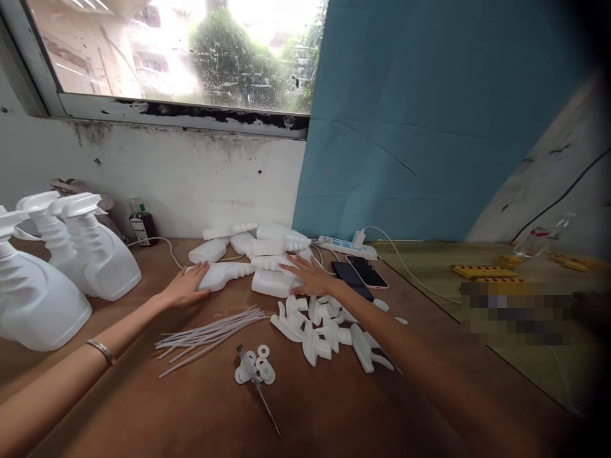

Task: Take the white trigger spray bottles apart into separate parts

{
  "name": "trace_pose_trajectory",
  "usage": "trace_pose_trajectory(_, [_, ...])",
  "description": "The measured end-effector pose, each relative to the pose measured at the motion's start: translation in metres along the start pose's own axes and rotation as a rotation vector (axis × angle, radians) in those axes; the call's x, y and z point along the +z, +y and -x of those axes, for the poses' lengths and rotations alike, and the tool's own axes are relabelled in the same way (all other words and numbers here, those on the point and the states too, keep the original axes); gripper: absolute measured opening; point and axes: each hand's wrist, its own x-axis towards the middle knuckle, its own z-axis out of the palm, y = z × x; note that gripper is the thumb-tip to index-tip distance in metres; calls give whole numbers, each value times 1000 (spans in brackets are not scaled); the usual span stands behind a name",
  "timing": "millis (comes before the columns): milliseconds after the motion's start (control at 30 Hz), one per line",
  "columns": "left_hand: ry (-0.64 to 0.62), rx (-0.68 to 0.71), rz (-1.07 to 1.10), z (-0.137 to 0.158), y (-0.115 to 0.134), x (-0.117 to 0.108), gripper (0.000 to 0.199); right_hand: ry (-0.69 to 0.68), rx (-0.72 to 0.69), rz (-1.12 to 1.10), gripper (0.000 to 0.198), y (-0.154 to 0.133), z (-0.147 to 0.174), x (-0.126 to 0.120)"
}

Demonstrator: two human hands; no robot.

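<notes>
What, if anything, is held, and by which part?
The left hand is at the wide end of a lying white bottle; whether it grips cannot be told. The right hand, spread open, lies over other white bottles, no grip showing.

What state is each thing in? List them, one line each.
Left hand: open, at the lying bottles
Right hand: open, over the lying bottles
Lying bottles: on their sides, headless
Standing spray bottles: upright, with fitted heads
Loose spray heads: heaped
Tubes: loose, fanned
Washers: loose, piled
Screwdriver: lying across washers
Phones: lying flat
Power strip: charger plugged in
Dark bottle: upright
</notes>
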Motion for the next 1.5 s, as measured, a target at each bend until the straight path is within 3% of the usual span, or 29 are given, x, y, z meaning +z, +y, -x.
trace_pose_trajectory(367, [61, -14, -30, -3, 3, 0, 77, 58, -55, 50, 76, 3, 1, -1])
trace_pose_trajectory(467, [270, 16, -44, -6, 4, -25, 77, 175, -63, 86, 73, 1, 10, -20])
trace_pose_trajectory(600, [773, 63, -49, -2, 27, -75, 71, 519, 19, 137, 59, 7, 34, -49])
trace_pose_trajectory(633, [829, 94, -57, -1, 37, -82, 68, 607, 72, 112, 55, 11, 41, -52])
trace_pose_trajectory(700, [780, 263, -98, 0, 61, -81, 63, 719, 199, 3, 47, 18, 57, -48])
trace_pose_trajectory(800, [497, 494, -168, -5, 94, -50, 55, 674, 298, -135, 29, 29, 74, -26])
trace_pose_trajectory(900, [379, 541, -166, -19, 116, -13, 60, 581, 289, -214, 24, 35, 81, -5])
trace_pose_trajectory(1000, [322, 529, -96, -34, 123, 4, 60, 541, 281, -297, 38, 38, 75, 5])
trace_pose_trajectory(1167, [296, 474, 66, -49, 123, -2, 46, 491, 226, -390, 51, 40, 50, 10])
trace_pose_trajectory(1500, [334, 435, 338, -58, 123, -19, 31, 559, 273, -426, 32, 48, 24, 16])
